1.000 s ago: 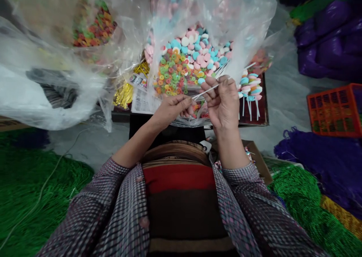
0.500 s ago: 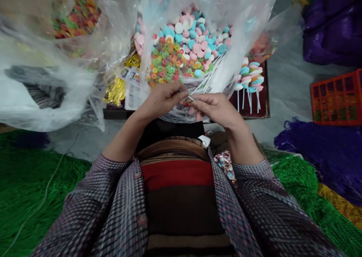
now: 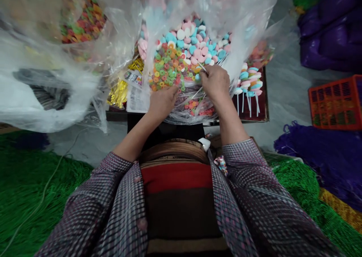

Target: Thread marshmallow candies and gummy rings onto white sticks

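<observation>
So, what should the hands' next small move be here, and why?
Perhaps the left hand should pinch one of the small multicoloured candy rings: its fingertips are beside them, while the right hand holds a thin white plastic-looking stick whose visible end looks bare.

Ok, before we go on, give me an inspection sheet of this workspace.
Surface: dark table, mostly covered by clear plastic; bare at its right corner.
Things in use: candy rings in front of pink, blue and white candy discs; candy skewers grouped at the right.
Clutter: gold strips and printed paper at the left.
Left hand: at the near edge of the rings; grip cannot be told.
Right hand: holds a white stick, its tip near the discs.
Cables: thin pale cord over green strands; kind unclear.
Surroundings: orange crate and purple bundle at the right.
</observation>
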The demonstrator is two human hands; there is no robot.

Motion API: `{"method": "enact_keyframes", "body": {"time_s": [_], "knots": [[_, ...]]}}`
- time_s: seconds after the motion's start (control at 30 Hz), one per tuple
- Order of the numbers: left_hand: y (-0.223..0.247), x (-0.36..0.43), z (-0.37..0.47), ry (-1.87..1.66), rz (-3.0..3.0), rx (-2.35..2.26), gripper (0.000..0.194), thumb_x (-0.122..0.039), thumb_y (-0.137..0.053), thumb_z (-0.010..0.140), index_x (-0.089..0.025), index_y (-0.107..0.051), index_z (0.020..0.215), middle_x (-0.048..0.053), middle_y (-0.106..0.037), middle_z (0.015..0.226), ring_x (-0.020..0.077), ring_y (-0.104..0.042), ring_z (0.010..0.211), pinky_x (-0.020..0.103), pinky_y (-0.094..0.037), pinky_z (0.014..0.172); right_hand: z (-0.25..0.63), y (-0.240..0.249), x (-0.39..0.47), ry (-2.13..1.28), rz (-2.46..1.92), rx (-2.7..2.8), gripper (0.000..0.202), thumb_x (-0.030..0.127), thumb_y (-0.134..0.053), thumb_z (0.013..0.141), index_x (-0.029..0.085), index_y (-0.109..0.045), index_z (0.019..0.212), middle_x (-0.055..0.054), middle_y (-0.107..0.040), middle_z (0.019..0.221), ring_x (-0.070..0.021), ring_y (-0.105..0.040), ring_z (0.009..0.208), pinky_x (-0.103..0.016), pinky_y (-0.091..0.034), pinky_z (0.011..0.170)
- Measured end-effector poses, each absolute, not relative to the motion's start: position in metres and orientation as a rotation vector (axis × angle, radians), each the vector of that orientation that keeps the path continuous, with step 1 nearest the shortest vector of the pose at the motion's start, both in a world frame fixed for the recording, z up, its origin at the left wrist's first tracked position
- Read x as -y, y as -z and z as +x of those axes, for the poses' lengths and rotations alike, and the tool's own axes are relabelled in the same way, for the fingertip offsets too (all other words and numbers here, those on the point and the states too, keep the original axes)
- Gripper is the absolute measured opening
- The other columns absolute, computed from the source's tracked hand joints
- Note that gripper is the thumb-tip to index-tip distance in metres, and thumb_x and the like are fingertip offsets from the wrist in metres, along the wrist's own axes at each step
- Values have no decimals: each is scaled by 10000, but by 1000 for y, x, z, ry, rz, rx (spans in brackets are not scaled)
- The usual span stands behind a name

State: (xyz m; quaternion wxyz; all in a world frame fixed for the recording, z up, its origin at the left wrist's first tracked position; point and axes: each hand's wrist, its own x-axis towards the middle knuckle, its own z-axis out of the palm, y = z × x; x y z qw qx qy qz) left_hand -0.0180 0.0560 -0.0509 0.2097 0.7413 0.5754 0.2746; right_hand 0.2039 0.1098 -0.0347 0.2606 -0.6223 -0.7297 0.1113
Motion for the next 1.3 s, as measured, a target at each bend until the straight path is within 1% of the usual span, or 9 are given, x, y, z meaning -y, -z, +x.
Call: {"method": "enact_keyframes", "body": {"time_s": [0.17, 0.4, 0.6, 0.7, 0.77, 0.87, 1.0, 1.17, 1.3], "knots": [[43, -52, -14, -700, 2142, -1602, 217, -351, -584, 969, -221, -734, 880, 51, -687, 834, 234, -665, 809, 438, -521, 961, 207, 20, -117, -353, -1849, 2091, 141, 294, -628, 940, 185, -716, 961, -138, -705, 1001, -329, -665, 1037, -497, -535, 933], [27, -62, -13, -678, 2235, -1564, 256, -363, -554, 973, -217, -718, 841, 74, -713, 805, 253, -655, 800, 385, -519, 809, 197, -1, -88, -352, -1923, 2118, 147, 211, -595, 899, 203, -703, 999, -154, -729, 1073, -325, -665, 1000, -478, -537, 887], [16, -128, 19, -817, 2347, -1486, 240, -189, -517, 940, -205, -720, 813, 155, -718, 966, 332, -623, 1067, 527, -444, 1054, 211, -2, -96, -479, -1730, 1749, 29, 247, -643, 846, 222, -653, 857, -48, -688, 821, -248, -630, 851, -400, -529, 813], [18, -163, 35, -696, 2341, -1520, 247, -52, -513, 864, -169, -724, 814, 186, -717, 1024, 362, -592, 1183, 570, -397, 1113, 220, -14, -97, -740, -1539, 1458, 58, 255, -675, 813, 199, -671, 829, 13, -610, 698, -157, -542, 680, -311, -480, 665], [21, -181, 42, -636, 2368, -1545, 256, 6, -515, 820, -144, -722, 801, 201, -724, 1053, 384, -567, 1250, 595, -379, 1133, 224, -23, -93, -958, -1451, 1271, 120, 293, -720, 798, 194, -700, 862, 54, -519, 605, -106, -424, 548, -249, -372, 524], [30, -202, 49, -601, 2452, -1498, 173, 2, -606, 757, -134, -712, 756, 194, -734, 1084, 413, -547, 1284, 624, -353, 1161, 229, -34, -85, -1207, -1357, 1067, 231, 370, -813, 751, 204, -707, 871, 93, -425, 539, -62, -272, 454, -208, -203, 422], [39, -223, 56, -570, 2409, -1539, 61, -66, -695, 702, -101, -705, 751, 180, -717, 1041, 448, -548, 1282, 676, -291, 1183, 229, -39, -74, -1341, -1266, 934, 313, 374, -893, 692, 201, -668, 823, 97, -474, 552, -33, -272, 439, -181, -176, 402], [27, -214, 50, -592, 2343, -1609, 131, -28, -603, 773, -121, -692, 748, 202, -719, 1073, 410, -574, 1266, 604, -337, 1165, 226, -40, -64, -1418, -1199, 939, 380, 425, -910, 699, 197, -647, 853, 76, -574, 616, -28, -294, 434, -185, -164, 397], [1, -168, 37, -909, 2054, -1435, 186, -151, -646, 840, -203, -612, 664, 92, -698, 839, 283, -660, 992, 437, -487, 999, 218, -42, -57, -1339, -1175, 979, 403, 444, -923, 672, 194, -630, 792, 85, -509, 594, -27, -299, 462, -190, -186, 420]]}}
